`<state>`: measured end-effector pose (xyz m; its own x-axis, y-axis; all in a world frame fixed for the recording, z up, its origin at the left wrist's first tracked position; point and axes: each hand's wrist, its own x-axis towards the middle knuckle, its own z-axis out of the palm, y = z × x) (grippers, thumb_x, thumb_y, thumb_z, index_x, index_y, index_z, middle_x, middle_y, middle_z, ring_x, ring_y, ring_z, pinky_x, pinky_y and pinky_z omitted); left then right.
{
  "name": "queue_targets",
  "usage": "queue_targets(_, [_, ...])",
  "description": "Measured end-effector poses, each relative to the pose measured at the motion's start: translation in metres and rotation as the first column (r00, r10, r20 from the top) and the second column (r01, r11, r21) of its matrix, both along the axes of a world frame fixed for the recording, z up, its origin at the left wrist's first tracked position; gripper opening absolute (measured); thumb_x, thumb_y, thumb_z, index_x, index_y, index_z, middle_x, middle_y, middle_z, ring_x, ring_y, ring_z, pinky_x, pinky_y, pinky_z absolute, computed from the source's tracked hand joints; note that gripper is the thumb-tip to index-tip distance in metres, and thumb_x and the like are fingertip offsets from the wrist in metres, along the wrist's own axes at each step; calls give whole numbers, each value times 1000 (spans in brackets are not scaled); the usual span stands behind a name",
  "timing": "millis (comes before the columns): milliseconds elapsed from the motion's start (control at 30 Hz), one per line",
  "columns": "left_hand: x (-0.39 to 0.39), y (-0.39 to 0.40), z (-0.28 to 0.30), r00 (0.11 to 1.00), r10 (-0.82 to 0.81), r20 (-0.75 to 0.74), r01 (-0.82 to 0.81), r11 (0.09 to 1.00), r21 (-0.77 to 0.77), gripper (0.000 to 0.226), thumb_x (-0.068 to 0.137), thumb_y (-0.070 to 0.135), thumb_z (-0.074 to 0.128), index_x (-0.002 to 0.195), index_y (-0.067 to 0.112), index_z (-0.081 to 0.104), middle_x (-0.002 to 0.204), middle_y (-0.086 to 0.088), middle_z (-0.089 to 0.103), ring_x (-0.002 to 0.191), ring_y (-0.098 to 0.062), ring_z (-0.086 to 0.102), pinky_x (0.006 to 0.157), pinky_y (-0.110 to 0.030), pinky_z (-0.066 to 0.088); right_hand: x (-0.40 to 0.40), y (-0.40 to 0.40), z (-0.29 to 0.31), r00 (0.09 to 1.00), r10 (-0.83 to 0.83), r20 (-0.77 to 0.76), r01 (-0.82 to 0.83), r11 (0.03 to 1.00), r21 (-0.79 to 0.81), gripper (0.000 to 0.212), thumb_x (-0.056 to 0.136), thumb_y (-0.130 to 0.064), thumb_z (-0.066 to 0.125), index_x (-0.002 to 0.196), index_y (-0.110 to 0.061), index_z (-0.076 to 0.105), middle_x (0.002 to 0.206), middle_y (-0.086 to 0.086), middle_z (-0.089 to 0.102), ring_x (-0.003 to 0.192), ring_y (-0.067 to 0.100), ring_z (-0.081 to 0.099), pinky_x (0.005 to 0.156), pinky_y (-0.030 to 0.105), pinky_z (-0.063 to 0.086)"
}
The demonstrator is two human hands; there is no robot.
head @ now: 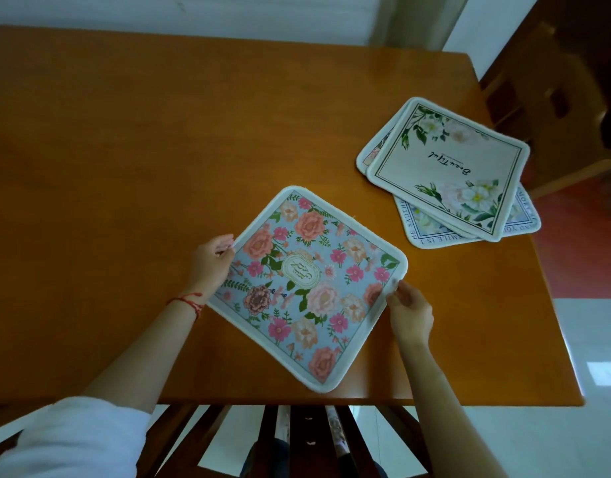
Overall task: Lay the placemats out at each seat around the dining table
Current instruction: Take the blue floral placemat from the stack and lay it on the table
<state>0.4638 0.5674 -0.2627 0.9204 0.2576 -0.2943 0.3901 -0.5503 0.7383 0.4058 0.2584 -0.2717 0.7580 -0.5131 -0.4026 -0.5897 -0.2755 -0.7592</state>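
A person's left hand (212, 258) and right hand (409, 307) each pinch an opposite edge of a flowered placemat (307, 288), which lies askew on the wooden table (124, 150) at the near seat. To the right, a loose pile of placemats (445, 170) waits near the far corner. By the look of it, one seat is nearly set and the rest remain.

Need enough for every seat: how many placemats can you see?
At least 4: a floral placemat held by both hands, and three stacked near the table's right edge, topped by a white one. More may be hidden.
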Motion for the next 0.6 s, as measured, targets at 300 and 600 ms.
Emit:
queue_targets(300, [-55,-10,7,972,232,-26,-233,963,-135,32,91,9,52,122,2,55,117,-8,59,100,-18,57,80,-30,50,48,-3,9,987,154,33,-154,988,-2,38,86,-9,58,124,-10,56,121,8,62,111,23,58,85,30,44])
queue_targets(600, [-88,-15,-4,936,343,-79,-352,904,-242,30,91,2,49,121,3,56,120,-13,59,104,-20,55,78,-30,49,73,2,14,961,258,102,-267,959,91,38,87,-5,57,125,-8,54,121,8,61,108,19,57,84,29,45])
